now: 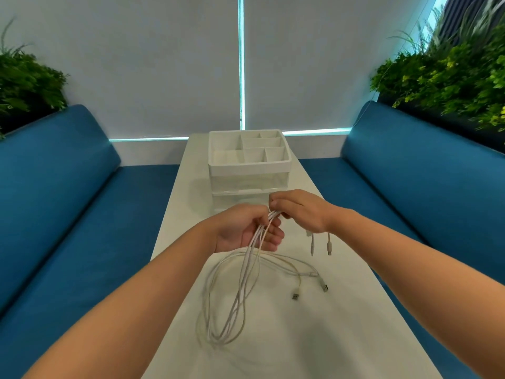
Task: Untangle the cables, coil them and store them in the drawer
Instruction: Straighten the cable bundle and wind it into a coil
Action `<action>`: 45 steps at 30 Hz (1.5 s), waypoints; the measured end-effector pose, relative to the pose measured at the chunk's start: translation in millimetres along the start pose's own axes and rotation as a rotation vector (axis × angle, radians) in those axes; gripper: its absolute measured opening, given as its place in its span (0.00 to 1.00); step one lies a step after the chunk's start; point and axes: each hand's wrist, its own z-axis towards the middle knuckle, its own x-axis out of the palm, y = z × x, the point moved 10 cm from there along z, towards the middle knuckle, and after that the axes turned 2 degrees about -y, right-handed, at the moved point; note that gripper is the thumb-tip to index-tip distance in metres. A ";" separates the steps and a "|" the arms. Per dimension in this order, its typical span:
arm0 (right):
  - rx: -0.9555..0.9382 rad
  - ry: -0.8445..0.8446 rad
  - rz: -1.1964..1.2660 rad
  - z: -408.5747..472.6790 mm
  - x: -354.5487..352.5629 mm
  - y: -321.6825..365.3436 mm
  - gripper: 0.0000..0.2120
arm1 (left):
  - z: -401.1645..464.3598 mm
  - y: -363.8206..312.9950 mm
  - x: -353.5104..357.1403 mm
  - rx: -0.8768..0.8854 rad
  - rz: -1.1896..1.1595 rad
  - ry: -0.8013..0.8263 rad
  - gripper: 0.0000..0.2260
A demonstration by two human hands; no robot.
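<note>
Both hands meet over the white worktop (pixel 355 310): the left hand (pixel 247 231) has its fingers curled round a bunch of white cables (pixel 240 285), and the right hand (pixel 296 212) pinches the same strands at the top, while long loops trail down onto the worktop and two small plugs (pixel 320 246) dangle below the right wrist. The drawer (pixel 240 202), in the organiser (pixel 248 162) just behind the hands, looks closed. Pulling the strands apart could tighten the crossed loops into a knot, or drag the two loose USB ends (pixel 310 292) off the edge.

Both arms reach forward, left hand (pixel 250 228) palm-up, right hand (pixel 297 212) palm-down, fingers curled, hands touching
</note>
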 end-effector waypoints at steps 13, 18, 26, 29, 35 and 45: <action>0.077 0.093 0.098 -4.0 27.3 -15.5 0.22 | -13.5 10.8 -35.9 0.011 0.422 -0.155 0.16; 0.095 0.095 0.018 -5.0 23.6 -22.9 0.21 | -14.5 13.1 -42.0 0.027 0.479 -0.183 0.17; 0.168 0.071 0.068 -10.3 10.3 -50.8 0.23 | -16.6 17.6 -42.0 0.017 0.459 -0.145 0.15; 0.145 0.034 -0.014 -2.8 6.5 -58.5 0.19 | -13.4 17.7 -35.9 0.008 0.437 -0.127 0.15; 0.006 -0.049 -0.189 10.9 4.6 -56.2 0.13 | -8.2 18.8 -29.3 0.028 0.244 -0.098 0.12; 0.108 -1.054 0.314 -57.1 -5.7 -21.8 0.14 | -4.0 5.1 -49.9 0.102 0.113 -0.310 0.12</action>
